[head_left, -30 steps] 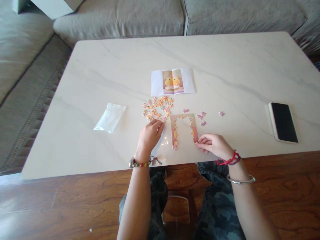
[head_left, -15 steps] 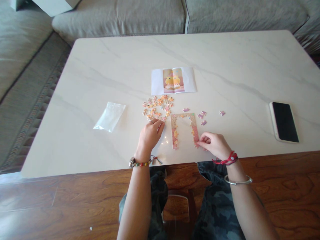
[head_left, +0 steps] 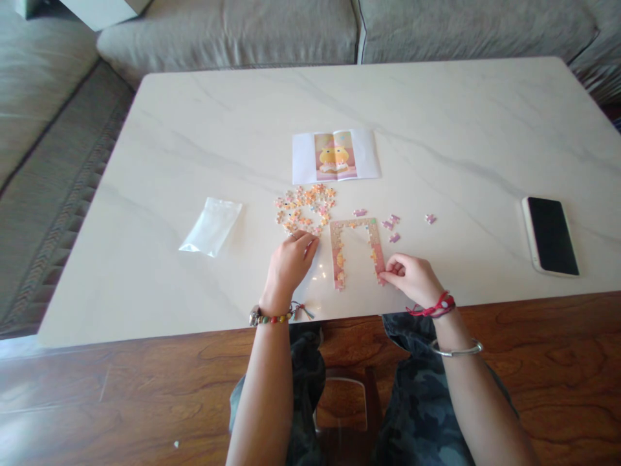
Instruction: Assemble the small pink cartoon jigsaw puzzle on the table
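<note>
A partly built jigsaw frame (head_left: 356, 249), shaped like an upside-down U, lies on the marble table (head_left: 436, 129) near its front edge. My right hand (head_left: 412, 278) pinches a small piece against the lower end of the frame's right leg. My left hand (head_left: 290, 264) rests curled on the table just left of the frame, its fingertips at the near edge of the loose piece pile (head_left: 305, 207); what it holds, if anything, is hidden. A reference picture (head_left: 336, 156) of a yellow chick lies beyond the pile. A few pink pieces (head_left: 391, 226) lie right of the frame.
An empty clear plastic bag (head_left: 211, 226) lies to the left. A phone (head_left: 550, 235) with a dark screen lies face up at the right, close to the front edge. A grey sofa (head_left: 233, 32) runs along the far side and the left. My knees sit under the table edge.
My right hand has slid slightly left and up, closing its fingers at the bottom of the frame's right leg. My left hand has stayed put.
</note>
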{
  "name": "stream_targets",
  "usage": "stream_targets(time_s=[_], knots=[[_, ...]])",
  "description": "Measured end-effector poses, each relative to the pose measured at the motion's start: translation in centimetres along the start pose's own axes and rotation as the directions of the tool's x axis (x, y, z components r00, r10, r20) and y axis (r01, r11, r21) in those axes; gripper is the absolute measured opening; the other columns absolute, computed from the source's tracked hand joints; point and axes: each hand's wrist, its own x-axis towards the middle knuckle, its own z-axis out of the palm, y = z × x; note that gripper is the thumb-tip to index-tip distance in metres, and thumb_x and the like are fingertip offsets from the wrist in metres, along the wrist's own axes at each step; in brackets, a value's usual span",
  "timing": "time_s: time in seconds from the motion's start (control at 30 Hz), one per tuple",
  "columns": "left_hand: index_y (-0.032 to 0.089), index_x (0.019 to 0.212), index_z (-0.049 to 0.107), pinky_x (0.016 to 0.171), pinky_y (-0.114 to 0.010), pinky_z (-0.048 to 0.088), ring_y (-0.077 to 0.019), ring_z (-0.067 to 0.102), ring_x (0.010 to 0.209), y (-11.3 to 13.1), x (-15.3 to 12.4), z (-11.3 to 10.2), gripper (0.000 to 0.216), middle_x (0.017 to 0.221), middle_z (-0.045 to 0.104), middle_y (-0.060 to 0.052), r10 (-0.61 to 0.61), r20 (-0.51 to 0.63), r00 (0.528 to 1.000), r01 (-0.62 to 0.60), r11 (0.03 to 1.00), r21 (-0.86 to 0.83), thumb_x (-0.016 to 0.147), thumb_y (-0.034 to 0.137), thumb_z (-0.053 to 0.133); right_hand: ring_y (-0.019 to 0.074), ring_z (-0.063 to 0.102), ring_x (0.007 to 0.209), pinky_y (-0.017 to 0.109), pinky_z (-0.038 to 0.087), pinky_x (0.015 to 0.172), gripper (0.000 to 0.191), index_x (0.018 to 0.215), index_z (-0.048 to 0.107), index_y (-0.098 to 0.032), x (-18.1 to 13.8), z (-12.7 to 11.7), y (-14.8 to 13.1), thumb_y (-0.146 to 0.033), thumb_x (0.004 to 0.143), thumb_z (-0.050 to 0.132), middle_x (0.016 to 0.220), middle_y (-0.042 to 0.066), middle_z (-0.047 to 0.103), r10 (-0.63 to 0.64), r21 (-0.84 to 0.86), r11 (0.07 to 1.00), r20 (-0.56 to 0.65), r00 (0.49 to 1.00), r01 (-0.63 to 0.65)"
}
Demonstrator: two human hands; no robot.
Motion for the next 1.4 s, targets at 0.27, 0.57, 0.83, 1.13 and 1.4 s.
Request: stream_targets(time_s=[0.27, 0.57, 0.83, 1.13, 1.4], knots=[[0.02, 0.09, 0.059, 0.075, -0.026, 0.046, -0.0138, 0.058, 0.081, 0.2, 0.1, 0.5, 0.023, 0.096, 0.061, -0.005, 0.019, 0.008, 1.0, -0.019, 1.0, -0.02, 0.086, 0.027, 0.038, 0.0077, 0.044, 0.038, 0.02, 0.035, 0.037, 0.015, 0.063, 0.05, -0.02, 0.5, -0.3, 0.1, -0.033, 0.065, 0.057, 0.056, -0.002, 0.058, 0.081, 0.111, 0.99, 0.078, 0.994, -0.09], [0.021, 0.093, 0.059, 0.075, -0.027, 0.047, -0.0133, 0.058, 0.079, 0.4, 0.0, 0.5, 0.02, 0.098, 0.06, -0.005, -0.002, -0.04, 0.999, 0.0, 0.999, -0.044, 0.084, 0.025, 0.041, 0.0083, 0.046, 0.042, 0.021, 0.037, 0.041, 0.017, 0.063, 0.051, -0.019, 0.3, -0.7, 0.2, -0.035, 0.067, 0.057, 0.056, -0.002, 0.054, 0.012, 0.066, 0.998, -0.024, 1.0, -0.01], [0.021, 0.097, 0.057, 0.076, -0.028, 0.049, -0.0154, 0.058, 0.088, 1.2, 0.1, 1.1, 0.02, 0.105, 0.058, -0.006, 0.036, -0.007, 0.999, -0.037, 0.997, -0.063, 0.083, 0.02, 0.043, 0.0217, 0.056, 0.089, 0.037, 0.046, 0.079, 0.026, 0.101, 0.058, -0.019, 1.4, -2.4, 2.3, -0.026, 0.079, 0.046, 0.104, 0.011, 0.057, -0.353, -0.307, 0.92, -0.375, 0.857, 0.245], [0.033, 0.111, 0.054, 0.091, -0.053, 0.036, -0.032, 0.03, 0.122, 1.4, 1.0, 1.7, 0.037, 0.133, 0.037, -0.007, 0.015, -0.086, 0.996, -0.001, 0.986, 0.165, 0.077, 0.02, 0.053, 0.0224, 0.052, 0.097, 0.039, 0.045, 0.082, 0.016, 0.087, 0.061, -0.021, 3.4, -1.5, 3.4, -0.022, 0.081, 0.046, 0.1, 0.009, 0.059, -0.486, -0.445, 0.829, -0.275, 0.829, 0.339], [0.036, 0.11, 0.055, 0.089, -0.057, 0.035, -0.036, 0.019, 0.127, 2.1, 1.5, 1.4, 0.031, 0.14, 0.025, -0.005, -0.032, -0.022, 0.999, 0.035, 0.986, 0.165, 0.08, 0.032, 0.049, 0.0215, 0.053, 0.091, 0.038, 0.045, 0.082, 0.012, 0.081, 0.056, -0.021, 3.1, -2.3, 3.6, -0.025, 0.082, 0.045, 0.09, 0.009, 0.057, -0.472, -0.367, 0.859, -0.301, 0.829, 0.356]])
